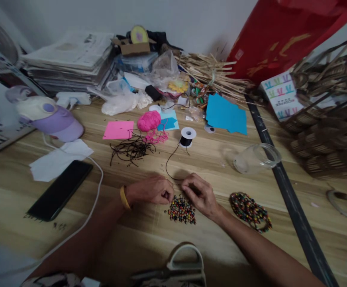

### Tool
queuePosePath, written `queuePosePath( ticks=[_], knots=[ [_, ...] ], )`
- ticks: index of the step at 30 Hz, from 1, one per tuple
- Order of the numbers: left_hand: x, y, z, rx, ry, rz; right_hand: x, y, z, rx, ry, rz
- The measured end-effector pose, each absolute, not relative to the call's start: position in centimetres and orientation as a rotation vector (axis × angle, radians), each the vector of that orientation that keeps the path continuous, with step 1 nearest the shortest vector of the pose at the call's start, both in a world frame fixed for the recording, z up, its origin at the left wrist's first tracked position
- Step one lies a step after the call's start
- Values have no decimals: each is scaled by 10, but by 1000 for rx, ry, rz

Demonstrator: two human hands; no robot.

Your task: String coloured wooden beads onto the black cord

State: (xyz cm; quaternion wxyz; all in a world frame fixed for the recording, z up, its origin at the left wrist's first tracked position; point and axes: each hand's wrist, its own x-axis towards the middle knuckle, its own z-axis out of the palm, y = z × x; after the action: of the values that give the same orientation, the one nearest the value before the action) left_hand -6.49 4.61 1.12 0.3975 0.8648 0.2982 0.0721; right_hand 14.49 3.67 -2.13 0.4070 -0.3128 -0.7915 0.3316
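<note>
A loose pile of small multicoloured beads (181, 210) lies on the wooden table, just under both hands. My left hand (155, 189), with a yellow band at the wrist, is closed at the pile's upper left; whatever its curled fingers hold is hidden. At the upper right of the beads, my right hand (200, 194) pinches the end of a thin black cord (167, 170). This cord curves back to a white spool (188, 133) standing beyond the hands. To the right of my right forearm rests a coil of strung beads (250, 211).
Scissors (187, 263) lie at the near edge. A glass jar (255, 158) is on its side at right, near woven baskets (328, 139). Cut black cords (131, 147), pink yarn (149, 120) and blue paper (225, 113) lie farther back. A phone (60, 190) and white cable (97, 191) are left.
</note>
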Motion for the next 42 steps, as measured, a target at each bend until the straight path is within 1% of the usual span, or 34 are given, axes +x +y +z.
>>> queuePosePath(
  ticks=[4,9,12,20,42],
  knots=[
    [-66,49,9,1986,779,275,145,37,-20,-785,-1995,845],
    [-67,55,0,1566,899,587,145,37,-20,-796,-1994,838],
    [-65,57,-7,1422,933,666,145,37,-21,-793,-1996,842],
    [-61,57,-8,1287,906,688,145,36,-20,-802,-1998,850],
    [-61,56,-5,1306,893,701,144,36,-21,-808,-2014,867]
  ],
)
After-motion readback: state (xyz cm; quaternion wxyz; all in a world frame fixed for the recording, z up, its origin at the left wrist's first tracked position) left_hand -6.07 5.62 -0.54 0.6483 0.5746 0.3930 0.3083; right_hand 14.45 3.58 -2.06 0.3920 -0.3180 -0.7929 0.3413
